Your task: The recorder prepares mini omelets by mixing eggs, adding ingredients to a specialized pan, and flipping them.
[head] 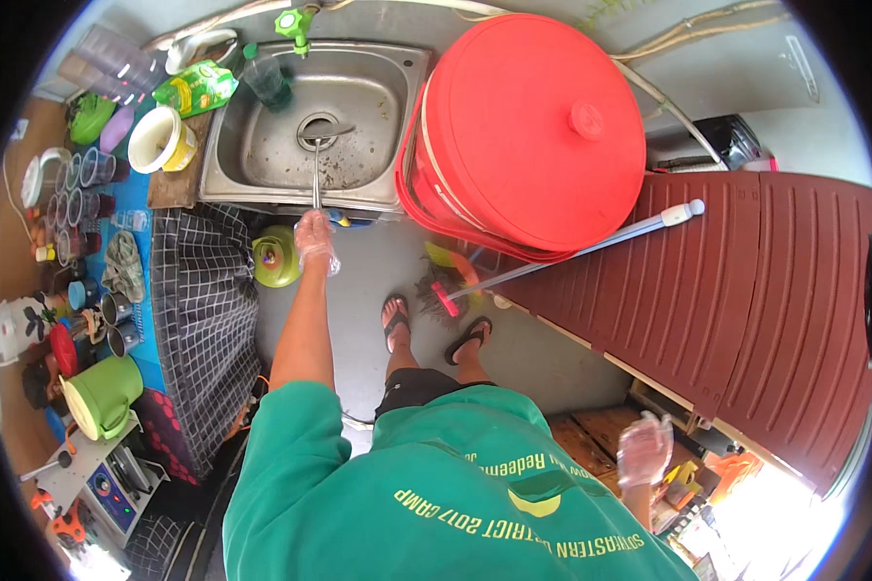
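Note:
My left hand [315,238], in a clear plastic glove, grips the handle of a metal ladle or strainer [320,138]. The utensil's round head hangs over the drain of the stainless steel sink [218,171], whose basin has small dark bits in it. A clear green bottle [265,78] leans in the sink's back left corner. Below the faucet handle [291,25] nothing is seen flowing. My right hand [645,450], also gloved and slightly blurred, hangs low at the right, its fingers apart and nothing in it.
A large red lidded bucket [523,138] stands right of the sink, beside a ridged maroon panel [697,290]. A broom [545,272] leans by it. Left, a table with a checked cloth [203,305] holds cups, a yellow tub [163,141] and a green pitcher [102,396].

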The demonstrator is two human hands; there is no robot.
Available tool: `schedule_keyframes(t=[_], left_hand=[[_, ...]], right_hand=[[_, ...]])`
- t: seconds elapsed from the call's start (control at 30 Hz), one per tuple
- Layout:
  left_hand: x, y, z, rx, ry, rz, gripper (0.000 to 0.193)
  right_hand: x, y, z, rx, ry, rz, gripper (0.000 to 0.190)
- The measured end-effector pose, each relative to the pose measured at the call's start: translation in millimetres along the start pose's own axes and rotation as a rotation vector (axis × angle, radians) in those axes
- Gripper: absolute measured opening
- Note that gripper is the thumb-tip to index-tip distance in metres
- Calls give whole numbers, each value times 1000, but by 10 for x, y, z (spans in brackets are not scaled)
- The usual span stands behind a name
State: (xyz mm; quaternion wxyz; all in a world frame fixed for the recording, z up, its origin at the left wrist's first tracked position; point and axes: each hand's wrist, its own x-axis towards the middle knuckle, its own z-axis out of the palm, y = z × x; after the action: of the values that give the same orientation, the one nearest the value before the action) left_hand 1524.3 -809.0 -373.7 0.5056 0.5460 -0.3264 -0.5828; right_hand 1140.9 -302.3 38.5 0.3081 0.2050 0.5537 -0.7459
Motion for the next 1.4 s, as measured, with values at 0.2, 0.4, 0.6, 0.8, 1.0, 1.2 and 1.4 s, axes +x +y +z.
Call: schedule_keyframes(t=[0.2, 0.4, 0.6, 0.8, 1.0, 1.2, 1.4], left_hand=[[-50, 119, 103, -133, -30, 43, 19], [-306, 123, 237, 47, -35, -21, 20], [-225, -107, 177, -108, -37, 35, 10], [-226, -135, 192, 208, 54, -16, 10], [-346, 256, 43, 142, 11, 146, 8], [-1101, 1275, 370, 657, -150, 514, 31], [-1785, 1806, 100, 833, -545, 760, 27]], right_hand=[[420, -1553, -686, 36, -746, -470, 27], [992, -2571, -1353, 159, -349, -508, 44], [1463, -2757, -1119, 94, -353, -484, 42], [1611, -2609, -894, 48, -372, -452, 41], [1559, -2071, -561, 71, -348, -467, 39], [928, -1578, -779, 154, -182, -608, 38], [855, -452, -1641, 346, 15, -490, 35]])
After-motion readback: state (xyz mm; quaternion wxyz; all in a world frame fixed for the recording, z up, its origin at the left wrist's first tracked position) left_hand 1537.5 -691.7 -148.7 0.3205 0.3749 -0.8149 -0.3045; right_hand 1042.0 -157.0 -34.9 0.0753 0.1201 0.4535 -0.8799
